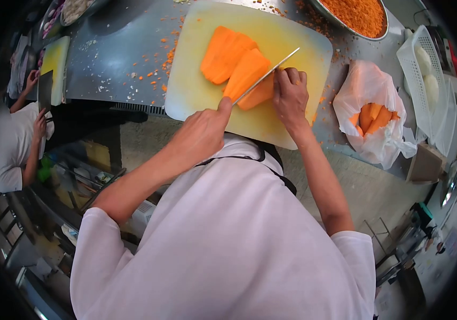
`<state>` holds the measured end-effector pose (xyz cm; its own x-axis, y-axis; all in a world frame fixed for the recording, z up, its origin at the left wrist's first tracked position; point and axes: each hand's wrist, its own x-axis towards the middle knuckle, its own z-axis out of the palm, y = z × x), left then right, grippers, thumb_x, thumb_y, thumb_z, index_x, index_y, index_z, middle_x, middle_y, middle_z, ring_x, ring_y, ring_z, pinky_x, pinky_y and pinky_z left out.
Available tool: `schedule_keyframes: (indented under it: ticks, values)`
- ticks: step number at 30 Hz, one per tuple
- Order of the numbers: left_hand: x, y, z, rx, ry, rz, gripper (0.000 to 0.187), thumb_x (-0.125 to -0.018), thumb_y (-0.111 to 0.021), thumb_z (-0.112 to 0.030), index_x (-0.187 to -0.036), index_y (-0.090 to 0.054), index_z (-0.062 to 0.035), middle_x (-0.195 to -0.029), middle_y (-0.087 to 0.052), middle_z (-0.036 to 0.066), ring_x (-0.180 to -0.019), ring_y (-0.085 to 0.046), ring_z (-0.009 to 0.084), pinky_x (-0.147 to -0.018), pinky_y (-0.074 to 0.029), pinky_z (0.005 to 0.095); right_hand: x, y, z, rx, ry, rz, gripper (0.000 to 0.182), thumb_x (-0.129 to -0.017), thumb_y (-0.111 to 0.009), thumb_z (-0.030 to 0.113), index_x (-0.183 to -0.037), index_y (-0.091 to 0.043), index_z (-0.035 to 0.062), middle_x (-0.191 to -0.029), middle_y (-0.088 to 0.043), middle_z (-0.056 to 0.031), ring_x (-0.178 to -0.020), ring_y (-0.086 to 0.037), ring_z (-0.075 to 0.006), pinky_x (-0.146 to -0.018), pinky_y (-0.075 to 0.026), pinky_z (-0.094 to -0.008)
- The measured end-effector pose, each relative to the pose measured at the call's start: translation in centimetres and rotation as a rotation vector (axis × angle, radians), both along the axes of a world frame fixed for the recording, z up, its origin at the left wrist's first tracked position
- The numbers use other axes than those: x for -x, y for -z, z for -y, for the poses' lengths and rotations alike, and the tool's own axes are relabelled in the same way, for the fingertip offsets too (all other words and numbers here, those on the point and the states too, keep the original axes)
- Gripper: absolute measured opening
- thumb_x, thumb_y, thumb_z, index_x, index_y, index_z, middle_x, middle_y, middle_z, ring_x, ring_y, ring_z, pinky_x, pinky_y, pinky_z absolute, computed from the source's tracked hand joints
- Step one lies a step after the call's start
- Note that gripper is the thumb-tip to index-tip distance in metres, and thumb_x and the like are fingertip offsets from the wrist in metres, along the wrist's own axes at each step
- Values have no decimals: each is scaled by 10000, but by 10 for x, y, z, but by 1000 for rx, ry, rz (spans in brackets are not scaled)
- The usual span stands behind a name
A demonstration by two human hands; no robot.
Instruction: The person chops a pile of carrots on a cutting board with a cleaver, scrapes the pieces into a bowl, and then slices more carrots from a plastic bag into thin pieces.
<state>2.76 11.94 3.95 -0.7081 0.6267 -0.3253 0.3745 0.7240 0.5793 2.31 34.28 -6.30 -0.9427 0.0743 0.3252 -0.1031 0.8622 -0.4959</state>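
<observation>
My left hand is closed around the handle of a knife, its thumb lying near the base of the blade. The blade slants up to the right across wide, flat carrot slices that overlap on a yellowed white cutting board. With curled fingers, my right hand presses on the carrot piece just right of the blade. The knife's handle is hidden in my left hand, and the cutting edge is out of sight.
A metal bowl of minced carrot stands at the back right. Right of the board sits a plastic bag of carrots, beside a white basket. Carrot crumbs litter the steel table. At far left, a co-worker holds a cleaver.
</observation>
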Motion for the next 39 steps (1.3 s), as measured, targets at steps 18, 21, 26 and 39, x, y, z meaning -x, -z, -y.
schedule_keyframes:
  ticks: [18, 21, 26, 39]
  values:
    - [18, 57, -53, -152, -72, -183, 267, -761, -496, 76, -999, -375, 58, -587, -521, 264, -614, -555, 477, -561, -422, 549, -9, 8, 1, 57, -73, -136, 194, -774, -622, 4, -958, -595, 57, -866, -542, -90, -807, -506, -311, -661, -465, -405]
    - [22, 31, -46, -160, 19, -147, 261, -773, -498, 74, -999, -369, 66, -575, -511, 266, -609, -550, 482, -563, -416, 551, -9, 10, 2, 40, -56, -164, 200, -757, -622, -4, -947, -591, 53, -861, -538, -89, -796, -508, -307, -652, -469, -401]
    - [-8, -19, 0, 10, 7, 24, 252, -781, -492, 77, -991, -352, 67, -570, -504, 269, -594, -539, 486, -565, -406, 553, -12, 12, 2, 93, -56, -119, 139, -811, -615, 7, -947, -605, 31, -875, -559, -112, -797, -508, -325, -685, -442, -411]
    - [16, 5, -31, -12, 8, 7, 262, -791, -496, 81, -997, -338, 47, -598, -518, 280, -617, -547, 491, -564, -402, 560, -10, 19, 0, 96, -61, -232, 227, -728, -644, 2, -947, -614, 54, -841, -550, -88, -762, -510, -303, -638, -465, -388]
